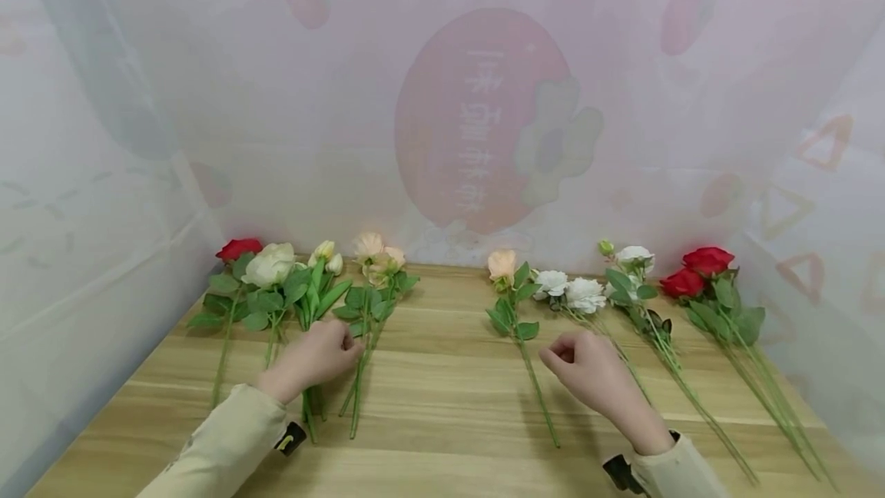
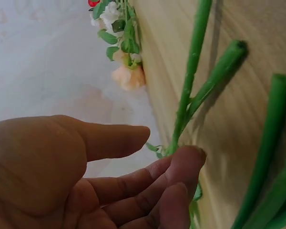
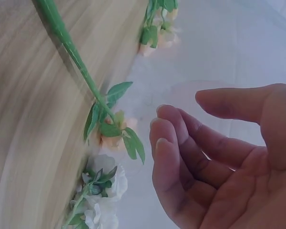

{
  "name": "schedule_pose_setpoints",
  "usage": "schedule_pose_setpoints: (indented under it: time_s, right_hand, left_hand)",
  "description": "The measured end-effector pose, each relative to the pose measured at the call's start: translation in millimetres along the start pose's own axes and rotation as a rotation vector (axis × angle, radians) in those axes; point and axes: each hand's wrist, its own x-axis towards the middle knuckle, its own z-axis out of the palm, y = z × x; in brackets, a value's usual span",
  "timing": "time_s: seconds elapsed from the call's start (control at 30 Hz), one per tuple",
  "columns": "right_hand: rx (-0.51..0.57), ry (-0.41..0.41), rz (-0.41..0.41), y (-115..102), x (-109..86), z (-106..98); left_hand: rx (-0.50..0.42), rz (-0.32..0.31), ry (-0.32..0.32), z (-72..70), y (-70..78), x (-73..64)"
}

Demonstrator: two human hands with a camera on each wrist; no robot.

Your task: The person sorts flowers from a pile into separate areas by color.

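Held nothing in half-curled hands point(image 1: 314, 356) point(image 1: 593, 375); judged laying-out of long-stemmed peach, white and red flowers point(image 1: 502, 264) on pale-wood table point(image 1: 449, 406) largely done, with remainder unclear.

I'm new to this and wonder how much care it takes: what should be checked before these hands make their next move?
1. Left hand empty: ok; its fingers hold nothing.
2. Right hand empty: ok; nothing is between its thumb and fingers.
3. Single peach flower clear of the right hand: ok; a gap shows between the stem and that hand.
4. Left hand clear of the peach bunch: cannot tell; fingertips overlap its stems in the head view.
5. Yellow buds with stems fully visible from the head view: not ok; the left hand covers part.
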Motion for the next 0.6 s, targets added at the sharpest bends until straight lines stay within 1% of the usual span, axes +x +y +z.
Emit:
schedule_pose_setpoints:
  time_s: [0.17, 0.3, 0.4, 0.6]
  right_hand:
    - [-0.004, -0.026, -0.012, -1, -0.2, 3]
    - [-0.005, -0.024, -0.018, -1, -0.1, 4]
    - [-0.011, -0.024, -0.022, -1, -0.2, 5]
    - [-0.016, -0.028, -0.042, 0, 1.1, 7]
  left_hand:
    - [0.014, -0.032, -0.003, 9.6, 1.0, 0.4]
    - [0.033, -0.042, 0.016, 13.8, 0.0, 1.3]
    - [0.03, -0.032, 0.011, 12.9, -1.9, 1.1]
    - [-0.028, -0.034, -0.008, 4.8, -7.1, 0.9]
